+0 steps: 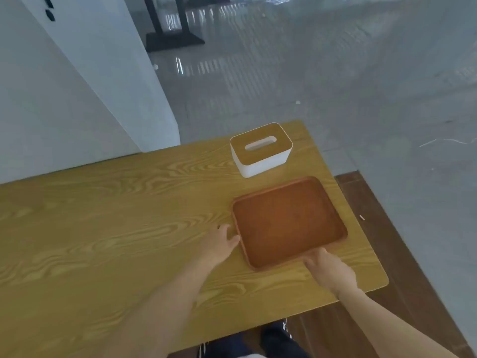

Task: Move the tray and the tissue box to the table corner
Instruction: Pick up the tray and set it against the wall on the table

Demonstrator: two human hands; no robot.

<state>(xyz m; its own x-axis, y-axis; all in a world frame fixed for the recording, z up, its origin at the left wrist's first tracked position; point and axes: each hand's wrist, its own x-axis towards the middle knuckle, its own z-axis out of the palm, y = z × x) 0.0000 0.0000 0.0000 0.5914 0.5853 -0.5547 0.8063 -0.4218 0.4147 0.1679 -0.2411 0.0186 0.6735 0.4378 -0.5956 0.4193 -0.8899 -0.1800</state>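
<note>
My left hand [219, 244] reaches forward with the forearm stretched across the yellow wood-grain table [103, 215], fingers curled against the left rim of the flat reddish-brown rectangular wooden tray [289, 220] — whether they truly pinch it I cannot tell. My right hand [329, 271] comes in from the lower right, wrist bent, fingers closed over the tray's near edge. The tray lies flat near the table's right end, and the white tissue box with a wooden slotted lid [261, 149] stands just beyond it — close, not touching — by the far right corner.
</note>
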